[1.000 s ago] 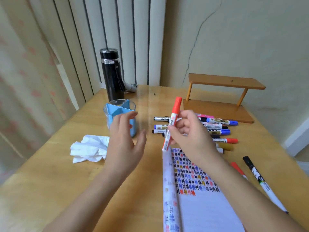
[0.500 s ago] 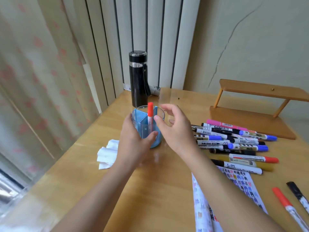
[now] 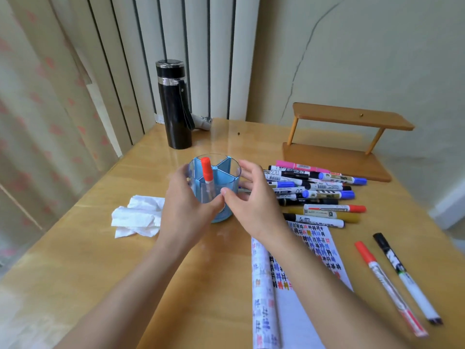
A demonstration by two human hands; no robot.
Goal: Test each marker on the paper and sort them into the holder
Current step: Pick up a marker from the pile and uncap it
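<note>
Wooden tabletop [image 3: 75,248]: left hand [image 3: 186,212] is gripping the blue holder [image 3: 216,177], containing one red marker [image 3: 207,172]; right hand [image 3: 254,207] is hovering open, empty. Marker pile [image 3: 314,190] beside the paper [image 3: 314,248] is awaiting testing.

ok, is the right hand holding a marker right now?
No: the right hand is open and empty beside the holder, where the red marker stands.

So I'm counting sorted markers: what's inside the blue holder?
One red-capped marker stands in a compartment of the holder. The other visible compartments look empty; the left hand covers the lower front.
</note>
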